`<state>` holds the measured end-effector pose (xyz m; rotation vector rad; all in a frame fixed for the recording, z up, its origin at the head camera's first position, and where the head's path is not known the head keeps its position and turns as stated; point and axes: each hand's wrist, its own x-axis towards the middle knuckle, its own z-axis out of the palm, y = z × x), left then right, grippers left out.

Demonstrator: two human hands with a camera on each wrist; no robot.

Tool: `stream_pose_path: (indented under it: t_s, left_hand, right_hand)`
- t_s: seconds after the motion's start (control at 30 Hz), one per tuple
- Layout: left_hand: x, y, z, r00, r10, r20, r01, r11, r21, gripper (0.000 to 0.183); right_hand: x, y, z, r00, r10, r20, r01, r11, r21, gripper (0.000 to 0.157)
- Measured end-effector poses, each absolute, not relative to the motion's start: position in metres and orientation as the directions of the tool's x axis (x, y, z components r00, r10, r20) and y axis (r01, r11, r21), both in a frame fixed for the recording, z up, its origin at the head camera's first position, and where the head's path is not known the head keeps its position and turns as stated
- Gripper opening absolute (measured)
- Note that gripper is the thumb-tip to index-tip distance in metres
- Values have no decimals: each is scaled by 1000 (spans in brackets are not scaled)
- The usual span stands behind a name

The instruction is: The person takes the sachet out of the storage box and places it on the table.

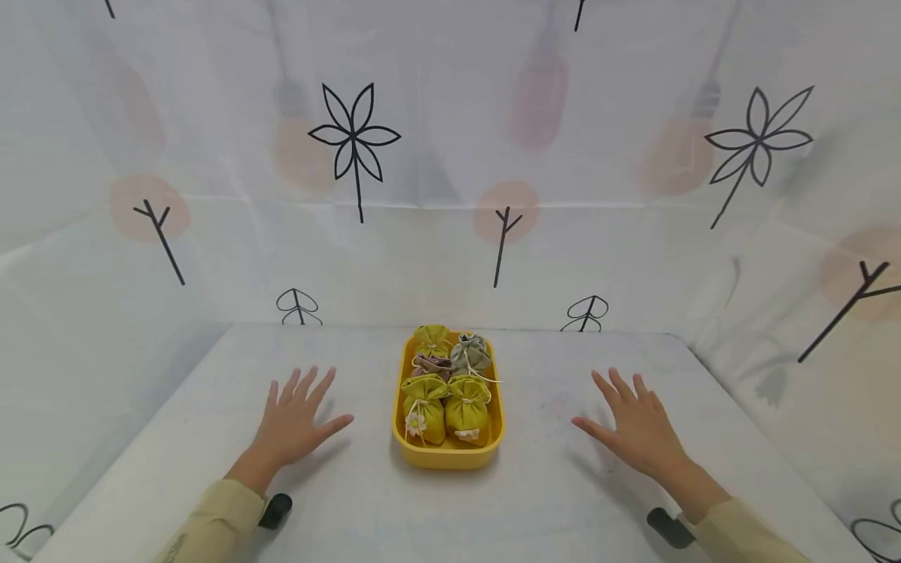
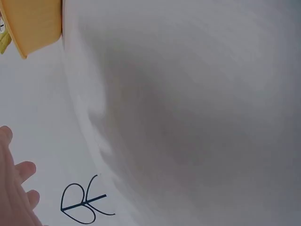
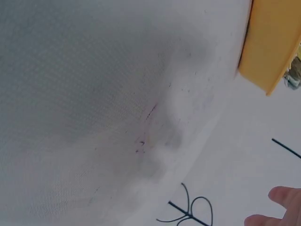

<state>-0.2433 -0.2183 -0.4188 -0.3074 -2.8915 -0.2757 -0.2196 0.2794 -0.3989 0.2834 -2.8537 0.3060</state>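
Note:
A yellow tray (image 1: 450,458) stands in the middle of the table in the head view, filled with several small drawstring pouches. Two yellow-green pouches, a left one (image 1: 431,418) and a right one (image 1: 468,407), sit at the front with white flower trims. Behind them are a mauve pouch (image 1: 431,366), a grey-green pouch (image 1: 471,353) and another yellow-green pouch (image 1: 432,339). To the left of the tray, my left hand (image 1: 294,422) is spread over the table, holding nothing. My right hand (image 1: 637,426) is likewise spread, apart from the tray on its right side.
The white table (image 1: 352,508) ends at a pale curtain (image 1: 436,258) printed with black flowers and twigs, which also runs along both sides. Dark wrist devices show under each sleeve, one left (image 1: 276,511) and one right (image 1: 669,528).

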Motion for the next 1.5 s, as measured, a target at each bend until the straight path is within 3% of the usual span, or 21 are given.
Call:
stream_pose_path:
  t_s: [0.3,0.87,1.2,1.5]
  left_hand:
    - [-248,-194,-414,-928,199,316,288,919,268,87]
    - [-255,-167,-410,-950,142,276,280,780,560,96]
    - [-264,-145,-411,-980,174,100,181,547,817,105]
    - [-268,-140,-412,-989,148,25,98,505,857,102]
  right_hand:
    - [-220,267,-396,-945,-174,275,-239,945,-222,87]
    - [-225,243,-393,-954,-188,234,-255,918,-302,88]
    - [-227,222,-386,-950,-197,243,-275,896,-348,92]
    - [-229,201,-380,-946,-211,245,-300,855,-422,94]
